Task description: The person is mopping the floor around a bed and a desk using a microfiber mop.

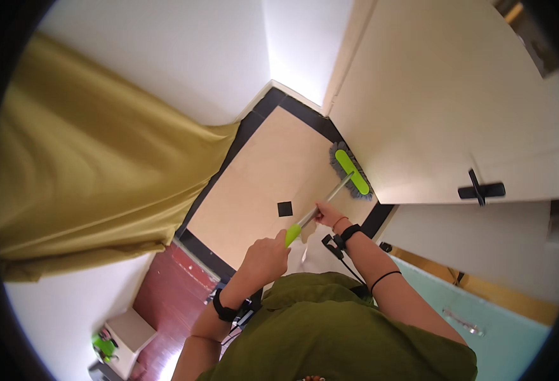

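Observation:
A mop (353, 173) with a bright green plate and a grey fluffy pad lies flat on the beige floor, close along the foot of the white door. Its silver pole slants down toward me and ends in a green grip. My left hand (263, 259) is closed round that green grip at the upper end. Farther down, my right hand (327, 215) is wrapped round the metal pole. Both wrists carry black bands.
The white door (432, 95) with a black handle (481, 190) stands at the right. A mustard curtain (114, 152) hangs at the left. Dark tiles (228, 155) border the beige floor (247, 184). A mint-green cabinet (463, 305) is at lower right, a small white box-like stand (130, 336) at lower left.

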Demonstrator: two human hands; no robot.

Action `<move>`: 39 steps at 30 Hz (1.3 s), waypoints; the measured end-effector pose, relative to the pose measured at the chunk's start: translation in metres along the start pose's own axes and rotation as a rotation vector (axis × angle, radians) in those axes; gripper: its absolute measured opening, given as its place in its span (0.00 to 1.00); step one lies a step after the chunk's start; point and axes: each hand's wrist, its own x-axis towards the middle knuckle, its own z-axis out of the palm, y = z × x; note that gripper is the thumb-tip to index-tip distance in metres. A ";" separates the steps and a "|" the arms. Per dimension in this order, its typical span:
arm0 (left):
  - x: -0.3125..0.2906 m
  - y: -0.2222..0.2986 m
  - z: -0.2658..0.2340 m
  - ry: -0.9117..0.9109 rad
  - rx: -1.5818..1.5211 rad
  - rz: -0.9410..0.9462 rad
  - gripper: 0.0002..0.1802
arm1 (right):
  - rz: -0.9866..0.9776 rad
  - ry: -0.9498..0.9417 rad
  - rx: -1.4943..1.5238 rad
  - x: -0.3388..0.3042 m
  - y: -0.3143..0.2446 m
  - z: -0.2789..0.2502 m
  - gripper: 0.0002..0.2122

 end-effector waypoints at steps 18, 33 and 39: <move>0.055 0.009 0.005 0.328 -0.363 -0.532 0.18 | 0.172 -0.375 -0.540 0.094 -0.100 0.119 0.08; 0.076 0.030 0.037 0.254 -0.484 -0.746 0.19 | 0.396 -0.644 -1.283 0.052 -0.124 0.129 0.21; -0.041 0.107 -0.015 0.244 -0.589 -0.951 0.20 | 0.761 -0.754 -1.305 0.012 -0.054 0.115 0.25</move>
